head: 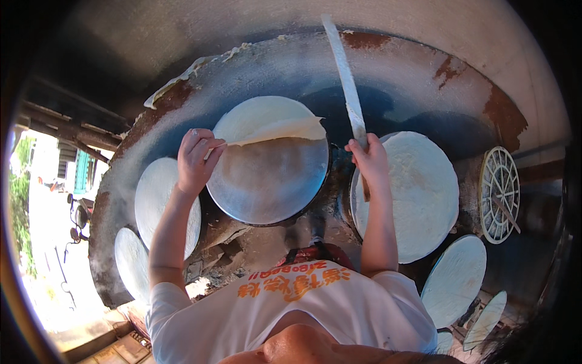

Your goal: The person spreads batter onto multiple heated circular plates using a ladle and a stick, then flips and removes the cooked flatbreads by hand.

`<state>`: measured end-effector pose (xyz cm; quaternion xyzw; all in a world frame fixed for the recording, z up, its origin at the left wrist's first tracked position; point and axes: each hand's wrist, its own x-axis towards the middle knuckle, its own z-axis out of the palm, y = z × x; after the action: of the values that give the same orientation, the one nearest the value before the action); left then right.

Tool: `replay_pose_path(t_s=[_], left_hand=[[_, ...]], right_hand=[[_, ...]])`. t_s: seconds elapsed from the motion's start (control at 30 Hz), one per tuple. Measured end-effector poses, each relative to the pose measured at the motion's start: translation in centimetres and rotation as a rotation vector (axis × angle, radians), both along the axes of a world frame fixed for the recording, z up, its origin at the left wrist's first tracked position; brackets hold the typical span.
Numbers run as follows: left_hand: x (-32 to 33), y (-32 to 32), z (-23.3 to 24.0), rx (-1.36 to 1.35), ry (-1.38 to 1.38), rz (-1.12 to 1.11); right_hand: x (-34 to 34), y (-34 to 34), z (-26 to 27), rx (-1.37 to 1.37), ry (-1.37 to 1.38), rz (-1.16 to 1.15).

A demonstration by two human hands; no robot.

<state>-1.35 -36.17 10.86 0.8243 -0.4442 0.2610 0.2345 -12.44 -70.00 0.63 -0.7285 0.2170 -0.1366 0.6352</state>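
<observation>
A thin pale flatbread sheet [263,117] covers the far half of a round metal griddle [273,186]. Its near edge is lifted and folded back, so the near half of the metal shows. My left hand [196,157] pinches the left end of that lifted edge between thumb and fingers. In my right hand [370,154] is a long flat spatula [348,82], coated with pale batter for most of its length and pointing away from me. Partly under my right forearm lies a second round griddle, covered by a whole pale sheet [418,195].
More round, pale-coated discs stand at the left [159,195] and lower right [457,277]. A round spoked rack [500,195] with a stick across it sits at far right. The large curved counter [273,59] has dried batter along its far rim. Daylight enters at left.
</observation>
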Motion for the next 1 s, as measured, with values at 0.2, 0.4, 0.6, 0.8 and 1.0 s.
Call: replay_pose_path(t_s=[0.2, 0.4, 0.6, 0.8, 1.0], left_hand=[[-0.6, -2.5, 4.7, 0.185, -0.098, -0.167], [-7.3, 2.7, -2.3, 0.134, -0.061, -0.079], [-3.2, 2.3, -1.1, 0.113, -0.028, -0.04], [-0.8, -0.6, 8.4, 0.045, -0.227, -0.041], [-6.3, 2.1, -4.2, 0.142, 0.16, 0.091]], right_hand=[[-0.5, -0.4, 0.6, 0.17, 0.001, 0.021], [-3.8, -2.0, 0.7, -0.059, -0.07, 0.057], [-5.8, -1.0, -2.5, -0.232, -0.178, 0.101], [-6.4, -1.6, 0.3, 0.044, -0.065, -0.017], [-8.1, 0.1, -0.1, -0.02, -0.108, 0.003]])
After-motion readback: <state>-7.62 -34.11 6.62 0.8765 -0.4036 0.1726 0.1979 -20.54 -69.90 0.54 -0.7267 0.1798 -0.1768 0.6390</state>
